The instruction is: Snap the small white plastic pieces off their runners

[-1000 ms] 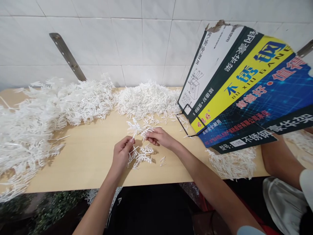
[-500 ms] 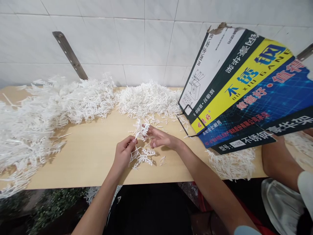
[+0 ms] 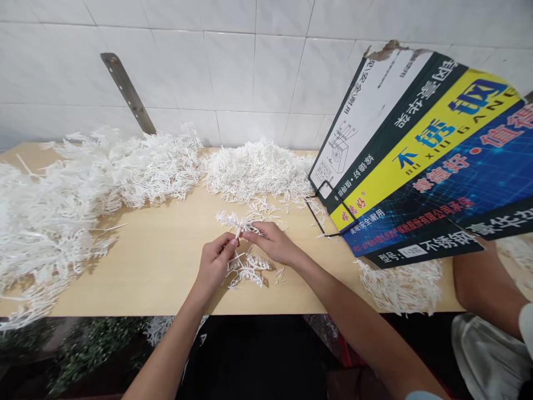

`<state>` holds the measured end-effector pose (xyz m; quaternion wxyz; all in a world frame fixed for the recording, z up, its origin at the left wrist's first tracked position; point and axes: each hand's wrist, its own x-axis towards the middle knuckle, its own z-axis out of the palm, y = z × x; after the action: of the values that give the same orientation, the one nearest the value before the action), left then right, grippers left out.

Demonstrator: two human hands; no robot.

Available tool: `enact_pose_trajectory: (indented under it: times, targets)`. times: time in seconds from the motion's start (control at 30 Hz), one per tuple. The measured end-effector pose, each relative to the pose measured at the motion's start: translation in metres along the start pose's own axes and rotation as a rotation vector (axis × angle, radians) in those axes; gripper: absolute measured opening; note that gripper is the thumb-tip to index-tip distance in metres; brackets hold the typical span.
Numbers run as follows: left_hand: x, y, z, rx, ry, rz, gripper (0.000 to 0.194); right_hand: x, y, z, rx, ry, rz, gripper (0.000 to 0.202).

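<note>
Between thumb and fingers, my left hand point(image 3: 216, 255) pinches the stem of a white branched plastic sprig point(image 3: 238, 222) just above the table. My right hand point(image 3: 270, 240) is closed on the same sprig from the right, its thumb and fingertips meeting near the left fingertips. The sprig's forked tips spread above both hands. Below them, several loose white sprigs point(image 3: 250, 268) lie on the wooden table point(image 3: 137, 278), partly hidden by my left hand. A few small white bits point(image 3: 280, 274) lie to their right.
A large heap of white sprigs point(image 3: 54, 211) covers the table's left side. A pile of small white pieces point(image 3: 260, 166) sits at the back middle. A printed cardboard panel point(image 3: 400, 183) leans on the right in a black wire stand point(image 3: 327, 216). Behind it shows another person's arm point(image 3: 478, 275).
My right hand's fingers, spread apart before, have closed onto the sprig. The sprig has tipped from upright toward lying sideways. The view has shifted slightly.
</note>
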<state>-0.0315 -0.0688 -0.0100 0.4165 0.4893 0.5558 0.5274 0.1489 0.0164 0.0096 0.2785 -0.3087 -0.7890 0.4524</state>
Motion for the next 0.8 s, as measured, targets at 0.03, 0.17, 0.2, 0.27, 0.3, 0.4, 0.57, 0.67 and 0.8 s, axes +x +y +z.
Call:
enact_pose_trajectory:
  times: [0.03,0.17,0.2,0.27,0.3,0.4,0.57,0.67,0.8]
  targets:
    - [0.0,0.0,0.0,-0.034,0.015,-0.015,0.03,0.0,0.0,-0.001,-0.032,-0.002,-0.005,0.044]
    - [0.0,0.001,0.001,-0.223,0.126,-0.084,0.03,-0.002,-0.001,-0.006,-0.06,-0.079,-0.026,0.048]
    - [0.0,0.001,0.001,-0.25,0.159,-0.092,0.03,-0.003,-0.001,-0.008,-0.047,-0.101,-0.021,0.049]
    - [-0.001,0.001,0.001,-0.256,0.208,-0.087,0.03,-0.004,0.0,-0.015,-0.02,-0.138,-0.002,0.049]
    - [-0.001,0.0,0.001,-0.238,0.222,-0.078,0.029,-0.004,0.001,-0.019,-0.008,-0.155,0.01,0.049]
    - [-0.001,-0.005,0.001,-0.154,0.254,-0.054,0.025,-0.005,0.004,-0.029,0.036,-0.179,0.047,0.051]
    - [0.0,-0.014,0.001,-0.022,0.281,-0.01,0.021,-0.004,0.007,-0.036,0.094,-0.092,0.033,0.053]
    - [0.0,-0.016,0.0,0.014,0.259,-0.008,0.021,-0.003,0.008,-0.038,0.091,-0.037,0.015,0.051]
    - [0.0,-0.015,0.0,0.049,0.24,-0.005,0.022,-0.003,0.011,-0.042,0.087,-0.032,0.044,0.047]
